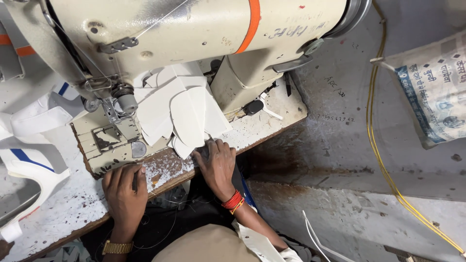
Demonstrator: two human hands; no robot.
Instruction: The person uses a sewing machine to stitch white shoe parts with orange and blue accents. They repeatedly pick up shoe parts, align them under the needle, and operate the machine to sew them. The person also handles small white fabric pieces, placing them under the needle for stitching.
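My left hand (124, 191) rests knuckles-up on the worn front edge of the sewing table (63, 208), fingers curled, with a gold watch on its wrist; something small and dark may sit between its fingers. My right hand (217, 162), with red thread bands on the wrist, lies flat on the table edge, its fingertips touching the lowest of several white cut pieces (182, 114) stacked under the machine arm. A cream sewing machine (194, 29) with an orange stripe stands above both hands. Its presser foot and needle bar (121, 109) hang just left of the pile.
White fabric parts with blue stripes (29, 160) lie at the left of the table. A yellow cord (383, 160) runs down the grey wall on the right, next to a hanging printed sack (432, 92). A black lever (253, 106) sits by the machine base.
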